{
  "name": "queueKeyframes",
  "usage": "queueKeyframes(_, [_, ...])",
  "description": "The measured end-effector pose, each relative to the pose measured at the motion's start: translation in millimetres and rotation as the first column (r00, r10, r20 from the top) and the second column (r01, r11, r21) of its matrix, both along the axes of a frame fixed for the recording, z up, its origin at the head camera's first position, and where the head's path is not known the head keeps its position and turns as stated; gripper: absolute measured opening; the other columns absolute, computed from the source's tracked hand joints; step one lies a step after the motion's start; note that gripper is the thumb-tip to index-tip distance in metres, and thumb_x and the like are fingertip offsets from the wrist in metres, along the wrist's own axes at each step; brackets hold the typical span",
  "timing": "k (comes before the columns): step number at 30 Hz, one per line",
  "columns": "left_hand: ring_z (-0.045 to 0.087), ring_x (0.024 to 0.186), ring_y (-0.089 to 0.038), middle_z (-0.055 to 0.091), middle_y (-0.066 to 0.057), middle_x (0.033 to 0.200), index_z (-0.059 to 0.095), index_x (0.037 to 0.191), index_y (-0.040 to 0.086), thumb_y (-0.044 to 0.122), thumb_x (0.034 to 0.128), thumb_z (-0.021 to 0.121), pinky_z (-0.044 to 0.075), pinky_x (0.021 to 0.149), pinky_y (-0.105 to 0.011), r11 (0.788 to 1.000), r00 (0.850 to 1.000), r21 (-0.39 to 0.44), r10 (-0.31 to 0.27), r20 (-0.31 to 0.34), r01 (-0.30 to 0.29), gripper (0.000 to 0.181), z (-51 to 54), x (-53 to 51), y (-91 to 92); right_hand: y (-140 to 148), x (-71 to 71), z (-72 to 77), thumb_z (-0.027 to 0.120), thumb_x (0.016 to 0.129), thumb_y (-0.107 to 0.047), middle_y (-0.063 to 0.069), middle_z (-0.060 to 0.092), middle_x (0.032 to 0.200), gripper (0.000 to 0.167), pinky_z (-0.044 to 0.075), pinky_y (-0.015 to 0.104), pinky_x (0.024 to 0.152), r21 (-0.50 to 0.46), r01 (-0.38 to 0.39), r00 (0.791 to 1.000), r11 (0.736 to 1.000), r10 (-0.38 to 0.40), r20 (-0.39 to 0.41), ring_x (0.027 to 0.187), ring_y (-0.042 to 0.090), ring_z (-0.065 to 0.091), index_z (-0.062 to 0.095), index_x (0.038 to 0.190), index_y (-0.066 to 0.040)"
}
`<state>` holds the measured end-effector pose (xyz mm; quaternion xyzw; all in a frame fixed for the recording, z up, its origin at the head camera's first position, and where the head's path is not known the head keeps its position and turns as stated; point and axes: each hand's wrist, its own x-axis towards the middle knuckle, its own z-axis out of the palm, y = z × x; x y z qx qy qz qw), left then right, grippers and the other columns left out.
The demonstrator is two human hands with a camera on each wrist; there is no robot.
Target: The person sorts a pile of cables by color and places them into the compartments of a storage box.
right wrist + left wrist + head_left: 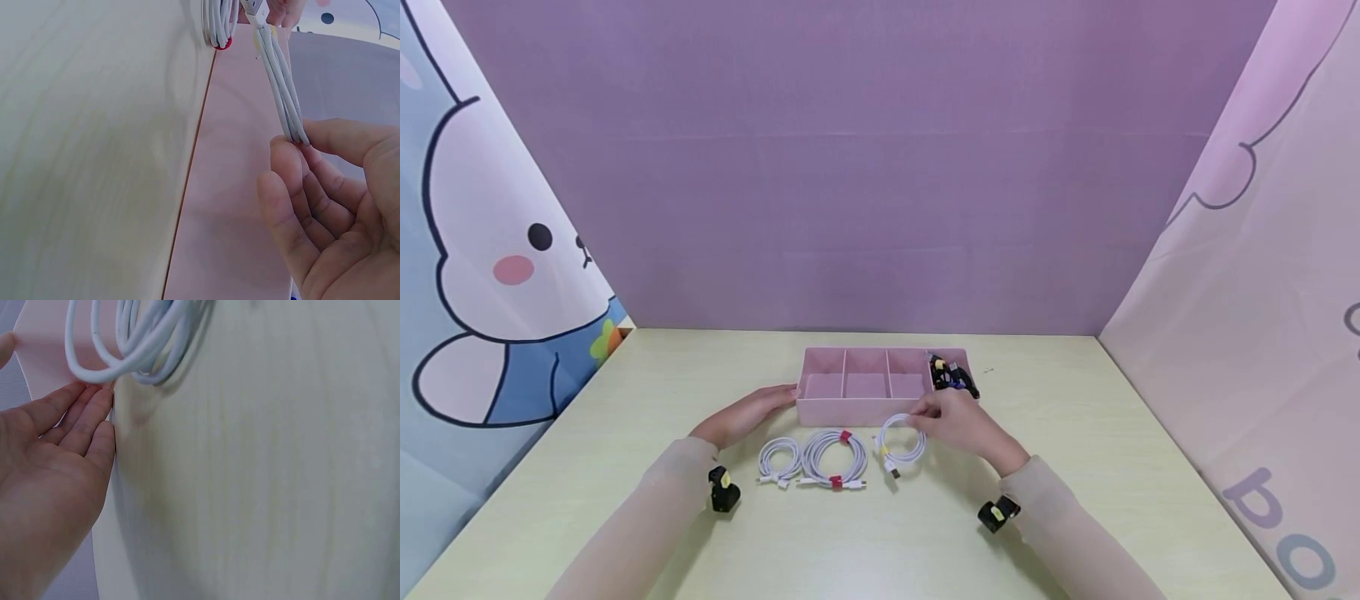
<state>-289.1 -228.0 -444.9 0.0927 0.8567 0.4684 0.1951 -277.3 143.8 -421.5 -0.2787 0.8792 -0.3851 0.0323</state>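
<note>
Between the thumb and fingertips of my right hand (958, 421) is the edge of a coiled white USB cable (901, 460) with a yellow tie. The right wrist view shows this cable (282, 94) raised in front of the pink box, its USB plug (256, 12) at the far end. My left hand (752, 415) rests against the left end of the pink divided box (850, 412). In the left wrist view, the fingers of the left hand (56, 444) lie fairly straight along the box wall (47, 344).
Two more coiled white cables lie before the box: a small coil (780, 458) and a larger coil with red ties (835, 458). Dark bundled cables (951, 375) fill the box's right compartment. A purple backdrop (865, 208) stands behind the pale wooden table (865, 550).
</note>
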Motion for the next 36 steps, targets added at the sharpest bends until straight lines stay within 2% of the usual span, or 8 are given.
queueKeyframes(12, [0.011,0.151,-0.035,0.024,-0.01,0.164,0.031,0.158,0.013,0.054,0.1055,0.037,0.006,0.118,-0.062,1.0,1.0,0.003,-0.004,0.01,0.004,0.067,-2.7,-1.5,-1.4,0,-2.5,6.5,0.071,0.094,-0.016,-0.006,0.07,0.08,0.008,0.055,0.026,0.062,0.0,0.016,1.0,1.0,-0.016,-0.012,0.071,0.009,0.063,0.077,0.093,-0.011])
queueKeyframes(25, [0.011,0.151,-0.035,0.025,-0.01,0.164,0.032,0.158,0.012,0.051,0.1063,0.037,0.006,0.119,-0.061,0.999,1.0,0.027,-0.021,-0.005,0.021,0.065,-1.6,0.3,-1.8,-4,-5.3,14.3,0.073,0.093,-0.018,-0.007,0.07,0.08,0.007,0.055,0.028,0.063,-0.034,0.077,0.997,0.996,-0.078,-0.028,0.073,0.01,0.064,0.077,0.094,-0.012])
queueKeyframes(36, [0.011,0.151,-0.036,0.024,-0.011,0.164,0.032,0.158,0.011,0.053,0.1054,0.037,0.006,0.118,-0.062,1.0,1.0,0.022,-0.011,-0.001,0.012,0.068,0.4,2.1,-0.6,-9,-8.6,13.5,0.075,0.092,-0.02,-0.007,0.07,0.079,0.008,0.055,0.027,0.062,-0.047,0.115,0.991,0.992,-0.118,-0.057,0.071,0.009,0.063,0.077,0.091,-0.013])
